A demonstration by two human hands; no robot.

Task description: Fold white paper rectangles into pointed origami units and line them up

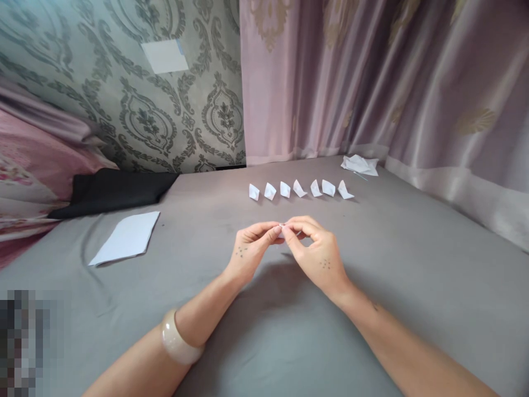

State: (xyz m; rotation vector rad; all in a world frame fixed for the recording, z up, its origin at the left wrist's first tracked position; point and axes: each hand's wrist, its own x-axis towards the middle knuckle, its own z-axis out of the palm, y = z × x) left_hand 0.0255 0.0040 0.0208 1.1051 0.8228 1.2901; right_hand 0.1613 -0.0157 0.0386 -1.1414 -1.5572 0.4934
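Observation:
My left hand (249, 246) and my right hand (317, 249) meet over the middle of the grey cloth. Between their pinched thumbs and fingertips they hold a small piece of folded white paper (281, 234), mostly hidden by the fingers. Its exact shape cannot be made out. Beyond the hands, several small folded paper pieces (285, 189) stand in a row, apart from my fingers. They are white with pointed corners, like little boats.
A flat stack of white paper (126, 237) lies to the left on the grey cloth (413, 275). Behind it is a black cloth (119, 190). Crumpled white paper (359, 164) sits at the back right, by the pink curtain (314, 82). Patterned wallpaper (198, 105) rises behind.

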